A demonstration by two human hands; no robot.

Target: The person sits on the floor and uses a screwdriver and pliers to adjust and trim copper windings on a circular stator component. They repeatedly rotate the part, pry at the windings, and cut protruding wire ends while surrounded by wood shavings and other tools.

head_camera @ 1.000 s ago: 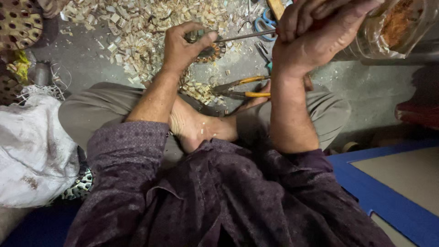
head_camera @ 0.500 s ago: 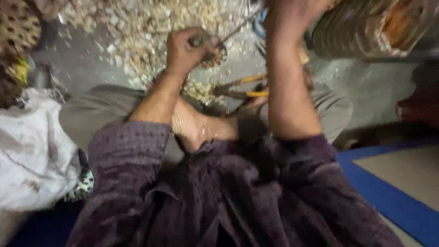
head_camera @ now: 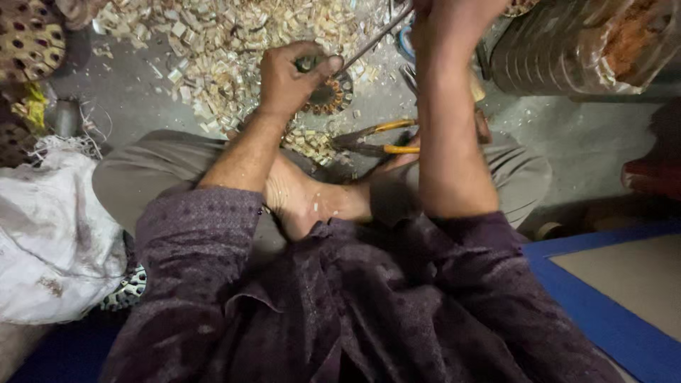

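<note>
My left-hand fingers [head_camera: 312,67] clamp a stiff, thin metal rod [head_camera: 372,41] upper-centre; right hand [head_camera: 454,18] grips its far end, fingers cropped.

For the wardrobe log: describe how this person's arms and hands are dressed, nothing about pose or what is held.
Both arms wear a dark purple shirt with a faint small dotted pattern. The sleeves are pushed up to about the elbows, leaving both forearms bare. The left hand wears no glove, and no ring or watch can be seen on it. The right hand is cut off at the top edge, so its fingers cannot be checked.
</note>
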